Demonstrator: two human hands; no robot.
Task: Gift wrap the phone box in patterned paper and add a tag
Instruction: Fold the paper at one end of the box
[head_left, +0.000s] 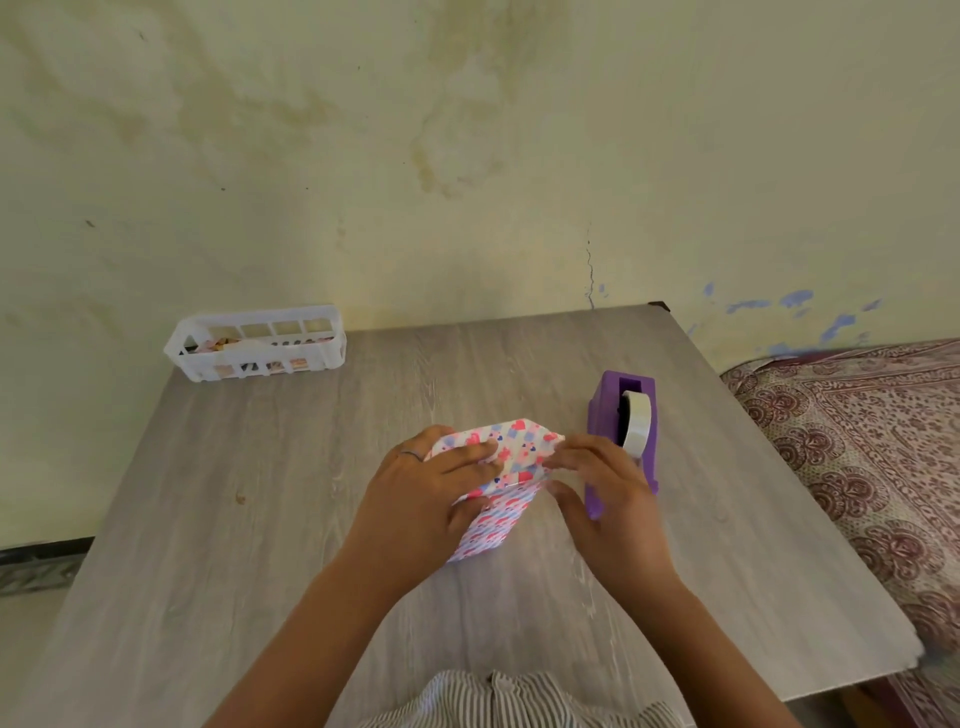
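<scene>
Both hands grip the upright heart-patterned paper-wrapped box (498, 488): left hand (421, 499) curled around it, right hand (602, 499) pinching its top fold, beside the purple plastic tape dispenser (623, 441).

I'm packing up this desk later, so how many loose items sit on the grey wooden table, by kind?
Box wrapped in heart-patterned paper: 1
Purple plastic tape dispenser: 1
White slotted plastic basket: 1
Total: 3
</scene>
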